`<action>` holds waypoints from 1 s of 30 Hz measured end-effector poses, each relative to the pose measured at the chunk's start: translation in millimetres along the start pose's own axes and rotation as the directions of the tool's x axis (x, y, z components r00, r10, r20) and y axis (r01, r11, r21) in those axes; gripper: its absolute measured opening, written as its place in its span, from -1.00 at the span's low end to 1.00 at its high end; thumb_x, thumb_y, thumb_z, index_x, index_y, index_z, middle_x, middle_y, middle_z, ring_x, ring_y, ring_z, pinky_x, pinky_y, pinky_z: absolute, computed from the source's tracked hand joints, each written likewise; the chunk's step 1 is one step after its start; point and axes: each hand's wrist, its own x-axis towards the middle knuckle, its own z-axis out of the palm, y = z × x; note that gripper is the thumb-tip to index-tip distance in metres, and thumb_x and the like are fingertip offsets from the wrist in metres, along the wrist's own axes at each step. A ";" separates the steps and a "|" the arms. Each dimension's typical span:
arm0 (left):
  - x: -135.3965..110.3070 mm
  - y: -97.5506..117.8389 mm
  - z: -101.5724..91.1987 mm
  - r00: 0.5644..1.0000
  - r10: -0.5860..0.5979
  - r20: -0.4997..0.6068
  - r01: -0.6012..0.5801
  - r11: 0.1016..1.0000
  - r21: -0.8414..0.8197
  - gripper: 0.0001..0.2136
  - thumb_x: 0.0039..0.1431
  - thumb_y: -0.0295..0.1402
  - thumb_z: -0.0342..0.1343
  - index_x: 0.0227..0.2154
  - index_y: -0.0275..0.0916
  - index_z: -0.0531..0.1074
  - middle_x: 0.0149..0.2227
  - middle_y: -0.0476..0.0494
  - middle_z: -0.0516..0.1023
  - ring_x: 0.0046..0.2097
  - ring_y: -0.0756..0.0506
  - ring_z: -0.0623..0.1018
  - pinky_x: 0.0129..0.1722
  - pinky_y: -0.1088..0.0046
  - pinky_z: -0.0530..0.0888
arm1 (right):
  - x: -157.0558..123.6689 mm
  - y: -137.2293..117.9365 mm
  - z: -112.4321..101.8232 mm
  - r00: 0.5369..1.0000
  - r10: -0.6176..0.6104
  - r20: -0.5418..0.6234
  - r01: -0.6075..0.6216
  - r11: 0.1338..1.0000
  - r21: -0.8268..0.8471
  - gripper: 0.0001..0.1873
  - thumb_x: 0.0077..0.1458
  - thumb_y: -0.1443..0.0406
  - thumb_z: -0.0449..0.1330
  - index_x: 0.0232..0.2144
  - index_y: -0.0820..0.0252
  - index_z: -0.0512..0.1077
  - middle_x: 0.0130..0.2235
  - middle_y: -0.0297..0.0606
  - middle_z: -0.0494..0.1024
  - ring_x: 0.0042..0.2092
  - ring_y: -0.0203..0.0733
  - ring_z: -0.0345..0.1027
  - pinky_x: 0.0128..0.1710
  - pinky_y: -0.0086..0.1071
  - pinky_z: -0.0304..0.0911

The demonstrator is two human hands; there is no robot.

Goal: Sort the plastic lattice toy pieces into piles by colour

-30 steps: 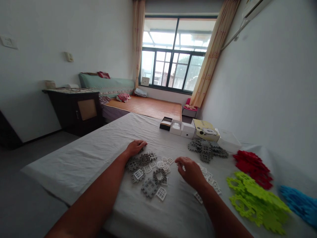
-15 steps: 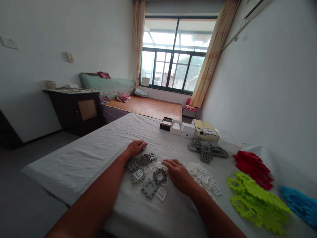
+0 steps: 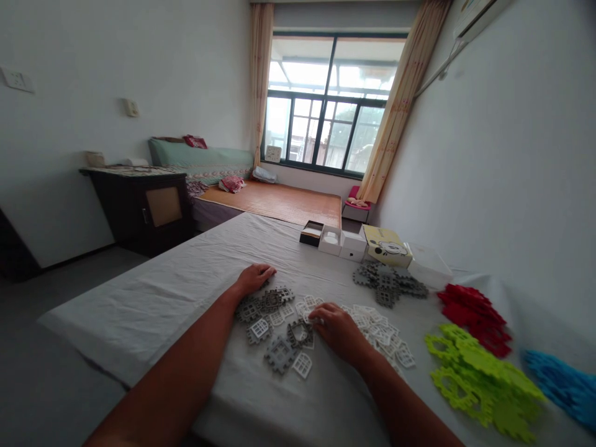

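Note:
Small grey and white interlocking tiles [image 3: 279, 326] lie scattered on a table under a white cloth [image 3: 162, 304]. My left hand [image 3: 254, 277] rests on the cloth at the far edge of the grey tiles, its fingers curled loosely with nothing seen in them. My right hand [image 3: 338, 328] lies over the tiles with fingers bent down, pinching at a white piece near a grey frame tile [image 3: 300, 333]. A heap of white window-shaped tiles [image 3: 384, 335] spreads out to the right of that hand.
A pile of dark grey tiles [image 3: 388, 284], red tiles [image 3: 475, 313], lime green tiles [image 3: 479, 379] and blue tiles [image 3: 559, 385] lie along the right side. Small boxes [image 3: 354, 243] stand at the table's far edge. Beyond are a dark cabinet [image 3: 139, 202], a bed and a window.
My right hand moved left from the white heap to the grey and white tiles in the middle, then curled its fingers down onto them. My left hand stayed still.

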 end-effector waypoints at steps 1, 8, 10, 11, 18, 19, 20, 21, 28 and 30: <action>0.4 -1.3 0.4 1.000 0.012 -0.002 -0.011 1.000 0.006 -0.55 0.09 -0.04 -0.19 -0.30 -0.18 0.53 -0.33 -0.04 0.58 -0.28 -0.08 0.48 -0.30 0.51 0.33 | 0.0 -1.2 0.3 1.000 0.002 -0.012 -0.002 1.000 -0.007 -0.79 0.05 0.41 0.09 -0.27 0.08 0.44 -0.23 -0.28 0.48 -0.14 -0.25 0.31 -0.11 -0.37 0.21; 0.8 -3.1 1.5 1.000 0.004 0.004 -0.004 1.000 0.010 -0.54 0.10 -0.03 -0.20 -0.28 -0.18 0.53 -0.31 -0.04 0.58 -0.28 -0.08 0.48 -0.28 0.50 0.32 | 1.5 -1.1 -10.1 0.979 0.047 -0.200 -0.071 0.991 -0.116 -0.75 0.09 0.38 0.01 -0.22 0.10 0.42 -0.28 -0.26 0.49 -0.19 -0.22 0.31 -0.14 -0.35 0.20; 0.3 -2.3 1.2 1.000 0.004 0.003 -0.004 1.000 0.006 -0.54 0.10 -0.04 -0.20 -0.28 -0.18 0.53 -0.30 -0.05 0.58 -0.26 -0.09 0.48 -0.28 0.50 0.32 | -1.5 4.8 -22.7 0.973 0.103 -0.205 -0.132 0.982 -0.135 -0.75 0.08 0.36 -0.01 -0.23 0.10 0.43 -0.30 -0.27 0.48 -0.24 -0.24 0.32 -0.18 -0.37 0.20; 0.0 -2.0 1.0 1.000 0.001 0.003 -0.001 1.000 0.002 -0.55 0.10 -0.04 -0.19 -0.28 -0.17 0.53 -0.29 -0.05 0.58 -0.25 -0.09 0.48 -0.27 0.50 0.33 | -4.0 9.2 -30.0 0.974 0.136 -0.182 -0.164 0.976 -0.144 -0.75 0.07 0.35 0.00 -0.26 0.10 0.44 -0.33 -0.29 0.48 -0.29 -0.26 0.32 -0.22 -0.39 0.21; -0.1 -1.9 0.0 1.000 0.017 0.001 -0.017 1.000 0.000 -0.56 0.10 -0.06 -0.18 -0.28 -0.19 0.53 -0.28 -0.05 0.58 -0.24 -0.09 0.48 -0.26 0.50 0.33 | -16.2 35.5 -51.4 0.974 0.202 -0.104 -0.220 0.954 -0.205 -0.76 0.07 0.21 0.04 -0.31 0.11 0.48 -0.27 -0.23 0.48 -0.22 -0.20 0.33 -0.20 -0.33 0.22; 0.1 -2.0 -0.1 1.000 0.025 0.002 -0.025 1.000 0.004 -0.56 0.11 -0.06 -0.18 -0.28 -0.19 0.53 -0.29 -0.06 0.58 -0.24 -0.09 0.48 -0.26 0.50 0.33 | -15.1 33.7 -46.5 0.978 0.173 -0.115 -0.193 0.963 -0.188 -0.74 0.08 0.20 0.04 -0.26 0.11 0.47 -0.22 -0.21 0.48 -0.17 -0.18 0.31 -0.15 -0.30 0.22; 0.2 -2.1 -0.1 1.000 0.030 0.004 -0.030 1.000 0.008 -0.56 0.11 -0.05 -0.18 -0.28 -0.19 0.53 -0.29 -0.06 0.58 -0.25 -0.09 0.48 -0.27 0.50 0.33 | -13.4 30.3 -40.2 0.985 0.138 -0.105 -0.154 0.975 -0.162 -0.73 0.09 0.20 0.05 -0.20 0.10 0.45 -0.17 -0.20 0.47 -0.12 -0.17 0.30 -0.10 -0.29 0.20; 0.2 -2.1 -0.2 0.999 0.034 0.007 -0.034 0.999 0.012 -0.56 0.11 -0.05 -0.19 -0.28 -0.19 0.53 -0.29 -0.06 0.58 -0.25 -0.09 0.48 -0.27 0.50 0.33 | -11.4 25.6 -33.0 0.992 0.098 -0.076 -0.108 0.985 -0.132 -0.71 0.09 0.21 0.06 -0.14 0.09 0.42 -0.12 -0.20 0.45 -0.07 -0.16 0.27 -0.06 -0.28 0.19; 0.1 -3.0 0.7 1.000 0.026 -0.003 -0.026 1.000 0.014 -0.55 0.11 -0.04 -0.19 -0.28 -0.18 0.53 -0.29 -0.03 0.58 -0.25 -0.08 0.48 -0.25 0.51 0.33 | -0.5 -0.5 -2.1 0.992 -0.045 0.117 0.049 0.998 -0.028 -0.67 0.09 0.27 0.10 -0.05 0.06 0.38 -0.06 -0.23 0.46 -0.02 -0.16 0.24 0.00 -0.26 0.17; 0.4 -3.8 1.2 0.999 0.036 -0.010 -0.036 0.999 0.016 -0.55 0.11 -0.04 -0.19 -0.28 -0.18 0.53 -0.29 -0.03 0.58 -0.26 -0.08 0.48 -0.26 0.50 0.33 | -0.5 0.7 -3.2 0.993 -0.032 0.111 0.032 0.999 0.000 -0.73 0.08 0.28 0.12 -0.14 0.07 0.43 -0.12 -0.24 0.49 -0.06 -0.17 0.27 -0.03 -0.29 0.20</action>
